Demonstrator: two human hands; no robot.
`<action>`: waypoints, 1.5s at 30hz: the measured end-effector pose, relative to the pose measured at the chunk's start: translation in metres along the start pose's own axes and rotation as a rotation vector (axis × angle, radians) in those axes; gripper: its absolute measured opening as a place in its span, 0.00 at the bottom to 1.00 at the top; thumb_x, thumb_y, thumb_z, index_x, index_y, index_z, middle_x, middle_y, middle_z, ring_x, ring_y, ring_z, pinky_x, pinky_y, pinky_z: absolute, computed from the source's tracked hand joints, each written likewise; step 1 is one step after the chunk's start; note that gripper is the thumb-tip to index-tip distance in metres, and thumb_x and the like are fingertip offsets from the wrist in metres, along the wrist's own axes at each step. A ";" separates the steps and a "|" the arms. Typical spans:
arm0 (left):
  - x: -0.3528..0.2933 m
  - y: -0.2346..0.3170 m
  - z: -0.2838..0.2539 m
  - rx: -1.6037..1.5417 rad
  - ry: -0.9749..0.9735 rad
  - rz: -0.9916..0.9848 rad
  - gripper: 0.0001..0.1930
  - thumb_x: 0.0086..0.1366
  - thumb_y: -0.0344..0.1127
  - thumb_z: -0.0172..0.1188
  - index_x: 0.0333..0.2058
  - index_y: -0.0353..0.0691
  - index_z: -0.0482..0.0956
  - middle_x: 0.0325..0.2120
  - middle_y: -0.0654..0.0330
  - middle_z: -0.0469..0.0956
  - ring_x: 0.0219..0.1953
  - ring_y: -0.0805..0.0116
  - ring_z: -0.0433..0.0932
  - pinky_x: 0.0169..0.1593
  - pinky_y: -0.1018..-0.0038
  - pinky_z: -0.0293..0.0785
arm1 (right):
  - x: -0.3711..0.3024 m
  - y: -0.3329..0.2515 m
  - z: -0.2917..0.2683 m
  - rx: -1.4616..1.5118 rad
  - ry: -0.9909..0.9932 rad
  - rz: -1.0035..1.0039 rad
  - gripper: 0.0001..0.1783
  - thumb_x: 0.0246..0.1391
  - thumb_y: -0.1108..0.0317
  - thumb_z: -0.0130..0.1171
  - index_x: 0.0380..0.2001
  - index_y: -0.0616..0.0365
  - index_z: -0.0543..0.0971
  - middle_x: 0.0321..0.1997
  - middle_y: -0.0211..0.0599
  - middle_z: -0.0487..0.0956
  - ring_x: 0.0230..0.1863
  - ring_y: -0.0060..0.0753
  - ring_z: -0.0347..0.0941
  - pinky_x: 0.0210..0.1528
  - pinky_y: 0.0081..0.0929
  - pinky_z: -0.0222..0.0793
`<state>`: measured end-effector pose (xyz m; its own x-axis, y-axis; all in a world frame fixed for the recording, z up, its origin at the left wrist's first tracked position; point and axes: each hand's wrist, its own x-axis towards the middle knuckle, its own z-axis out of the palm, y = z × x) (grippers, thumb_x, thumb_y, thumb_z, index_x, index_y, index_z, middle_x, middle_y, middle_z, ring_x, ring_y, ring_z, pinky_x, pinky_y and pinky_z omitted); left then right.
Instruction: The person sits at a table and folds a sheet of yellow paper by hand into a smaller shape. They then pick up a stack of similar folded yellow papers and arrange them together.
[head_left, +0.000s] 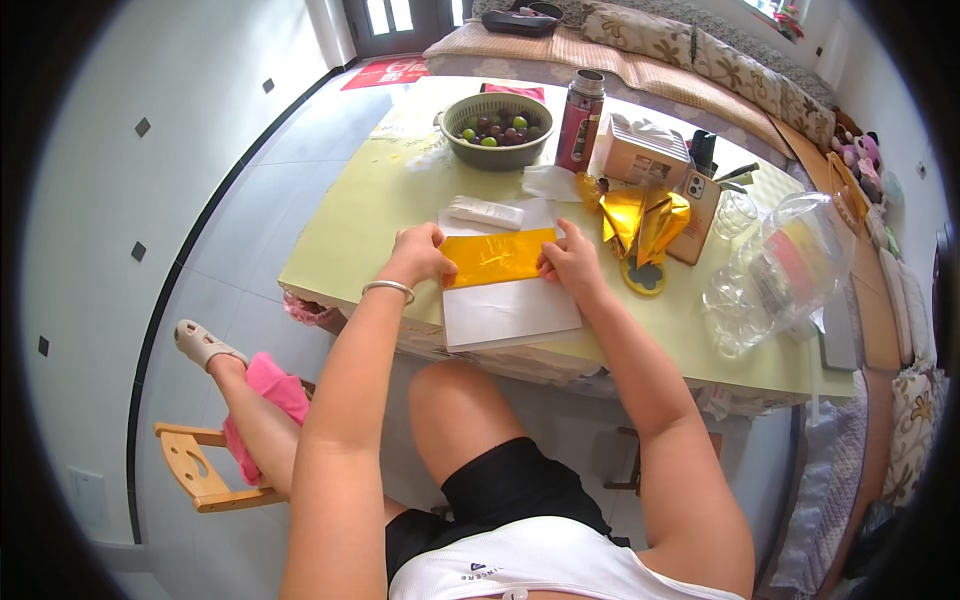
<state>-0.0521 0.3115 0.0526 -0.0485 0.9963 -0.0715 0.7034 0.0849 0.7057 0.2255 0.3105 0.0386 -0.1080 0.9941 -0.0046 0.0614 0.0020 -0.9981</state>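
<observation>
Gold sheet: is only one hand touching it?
No: the left hand and right hand each press an end of the gold sheet on the white paper.

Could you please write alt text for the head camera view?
A seated person's left hand and right hand press the ends of a gold foil sheet on white paper at a yellow-green table, near a bowl of fruit and a flask.

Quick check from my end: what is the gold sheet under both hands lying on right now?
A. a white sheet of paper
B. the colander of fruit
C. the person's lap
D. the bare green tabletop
A: the gold sheet, pinched at its ends by the left hand and right hand, lies across the upper part of a white sheet of paper on the table.
</observation>
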 end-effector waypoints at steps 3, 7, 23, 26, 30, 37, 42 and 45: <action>-0.012 0.014 0.003 0.000 0.113 0.080 0.10 0.44 0.23 0.67 0.27 0.35 0.77 0.24 0.59 0.78 0.26 0.67 0.76 0.32 0.72 0.74 | 0.001 0.003 -0.006 0.023 0.010 0.023 0.35 0.58 0.75 0.52 0.67 0.68 0.54 0.24 0.40 0.78 0.18 0.25 0.74 0.19 0.21 0.71; -0.029 0.008 0.012 -0.375 0.199 0.078 0.04 0.55 0.19 0.59 0.28 0.35 0.76 0.23 0.61 0.78 0.24 0.72 0.77 0.26 0.77 0.74 | 0.005 0.004 -0.006 0.114 -0.019 0.077 0.33 0.59 0.75 0.53 0.65 0.68 0.56 0.25 0.42 0.78 0.20 0.27 0.75 0.20 0.21 0.72; -0.059 0.003 0.029 -0.903 0.164 -0.069 0.06 0.63 0.29 0.63 0.30 0.32 0.80 0.26 0.58 0.81 0.28 0.72 0.81 0.35 0.80 0.80 | -0.002 -0.010 -0.017 0.191 -0.054 0.157 0.10 0.61 0.67 0.58 0.33 0.64 0.76 0.23 0.38 0.79 0.18 0.24 0.76 0.18 0.17 0.71; -0.059 0.002 0.032 -0.843 0.199 -0.051 0.06 0.62 0.29 0.63 0.28 0.32 0.80 0.25 0.58 0.81 0.27 0.73 0.80 0.34 0.80 0.78 | -0.003 -0.010 -0.020 0.091 -0.081 0.165 0.10 0.61 0.67 0.58 0.32 0.64 0.77 0.22 0.37 0.79 0.17 0.24 0.75 0.17 0.17 0.69; -0.060 -0.005 0.032 -0.729 0.229 -0.048 0.07 0.61 0.29 0.64 0.26 0.32 0.80 0.23 0.60 0.80 0.24 0.76 0.78 0.30 0.81 0.74 | -0.006 -0.017 -0.020 0.055 -0.074 0.230 0.09 0.60 0.67 0.58 0.31 0.64 0.78 0.20 0.36 0.79 0.15 0.22 0.74 0.15 0.18 0.67; -0.062 -0.003 0.032 -0.400 0.270 0.015 0.09 0.58 0.30 0.67 0.22 0.34 0.79 0.17 0.62 0.78 0.20 0.79 0.73 0.25 0.79 0.70 | -0.010 -0.021 -0.023 -0.222 -0.047 0.198 0.12 0.55 0.64 0.62 0.24 0.62 0.80 0.15 0.31 0.76 0.12 0.20 0.68 0.14 0.19 0.62; -0.061 -0.016 0.038 -0.245 0.397 0.152 0.09 0.54 0.30 0.68 0.21 0.33 0.79 0.20 0.60 0.78 0.22 0.73 0.74 0.28 0.74 0.72 | -0.012 -0.028 -0.023 -0.343 -0.081 0.226 0.12 0.53 0.64 0.63 0.25 0.63 0.80 0.15 0.31 0.75 0.12 0.20 0.67 0.14 0.20 0.62; -0.063 -0.012 0.039 -0.194 0.421 0.190 0.09 0.52 0.30 0.69 0.20 0.33 0.78 0.22 0.57 0.76 0.24 0.69 0.75 0.31 0.72 0.72 | -0.016 -0.033 -0.023 -0.406 -0.084 0.238 0.12 0.52 0.64 0.64 0.24 0.63 0.80 0.15 0.31 0.75 0.12 0.20 0.67 0.15 0.21 0.63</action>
<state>-0.0301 0.2471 0.0214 -0.2422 0.9111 0.3336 0.5848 -0.1372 0.7995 0.2480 0.2973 0.0733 -0.1229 0.9598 -0.2522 0.4755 -0.1661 -0.8639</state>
